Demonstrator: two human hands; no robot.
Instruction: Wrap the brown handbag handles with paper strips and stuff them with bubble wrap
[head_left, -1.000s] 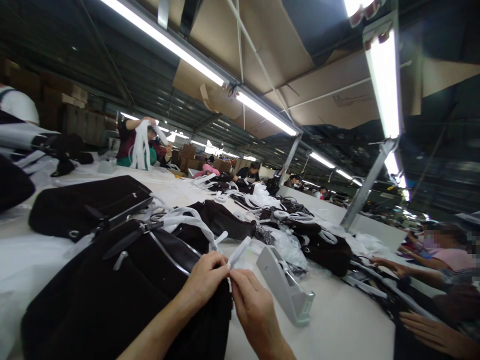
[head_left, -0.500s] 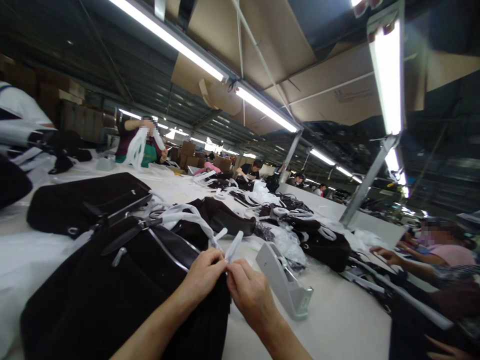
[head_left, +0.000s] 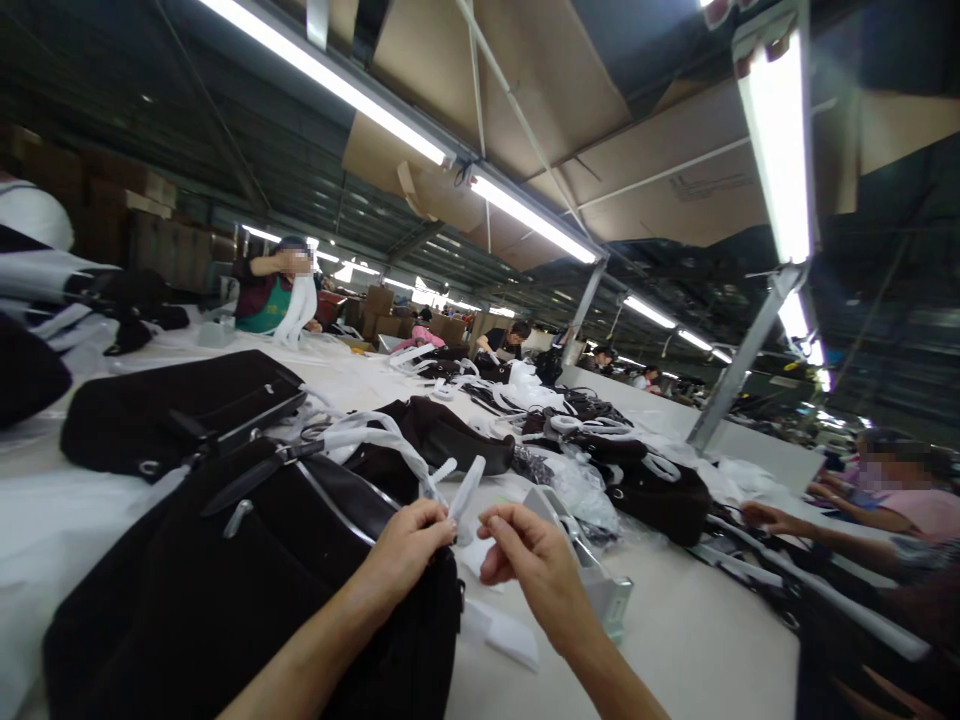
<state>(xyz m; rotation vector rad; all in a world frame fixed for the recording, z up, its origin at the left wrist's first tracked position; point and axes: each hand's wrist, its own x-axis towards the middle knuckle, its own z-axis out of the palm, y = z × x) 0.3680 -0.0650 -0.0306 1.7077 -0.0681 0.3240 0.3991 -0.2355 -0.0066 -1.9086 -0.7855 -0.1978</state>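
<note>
A large black bag (head_left: 247,570) with a dark strap and a metal-edged opening lies before me. My left hand (head_left: 412,540) rests at its right upper edge, its thumb and fingers pinched on a white wrapping strip (head_left: 466,492) that sticks up past the fingertips. To the right, apart from it, my right hand (head_left: 536,560) hangs over the table with loosely curled fingers, nothing visible in them. Partly hidden behind that hand is a grey tape dispenser (head_left: 613,605). Below the right hand lies a small white piece (head_left: 512,640) on the tabletop.
Another black bag (head_left: 180,405) lies at left beyond the first. More black bags (head_left: 660,490) and clear plastic wrap (head_left: 574,480) cover the table's middle. A co-worker in a green apron (head_left: 266,305) handles white strips; another co-worker's hand (head_left: 776,520) is at right.
My right hand has come away from the left hand and moved right, in front of the tape dispenser. The left hand stays at the white wrapping strip. The small white piece now shows.
</note>
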